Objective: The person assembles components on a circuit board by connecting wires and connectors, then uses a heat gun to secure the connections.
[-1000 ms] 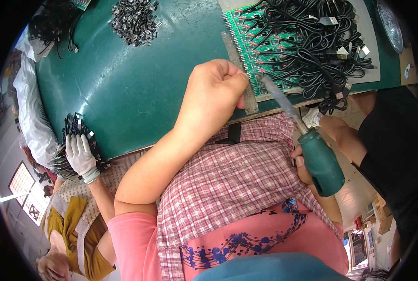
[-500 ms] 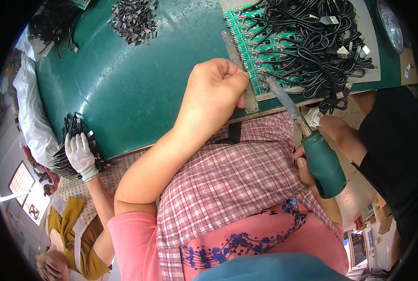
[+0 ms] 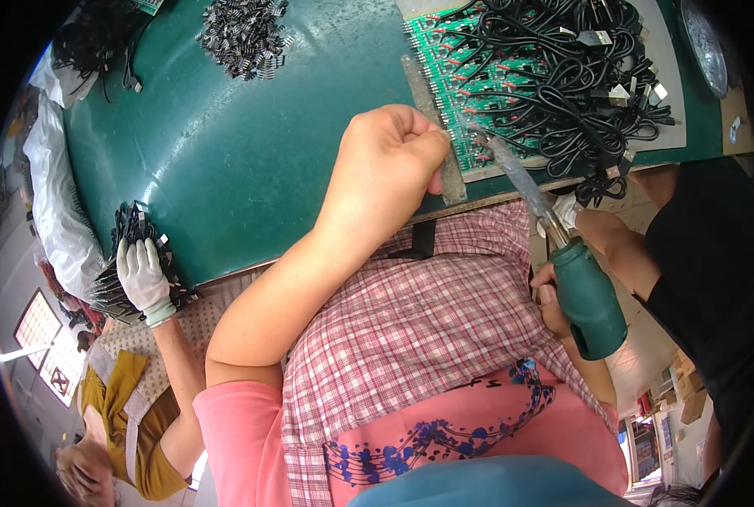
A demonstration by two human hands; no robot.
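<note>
My left hand (image 3: pixel 394 156) is closed in a fist-like pinch at the left edge of a green circuit board panel (image 3: pixel 432 68). What its fingers hold, if anything, is hidden. On the right, my right hand (image 3: pixel 552 306) is wrapped around a green-bodied tool (image 3: pixel 590 296) with a long metal barrel in a pale sleeve; the tool itself covers most of the fingers. The barrel's tip is over the near part of the panel, just right of my left hand. Black cables (image 3: pixel 571 101) with red wires run from the boards and lie bundled to the right.
Small black metal-legged parts (image 3: pixel 243 38) are heaped on the green table (image 3: pixel 225 160). At left, a co-worker's gloved hand (image 3: pixel 144 275) rests on bundled cables beside white plastic sheeting (image 3: pixel 51 177). Another person in black (image 3: pixel 710 296) stands right. A metal dish (image 3: pixel 705 46) lies far right.
The tool's barrel tip has shifted slightly right over the boards, and my right hand has moved a little with it. My left hand stays in place.
</note>
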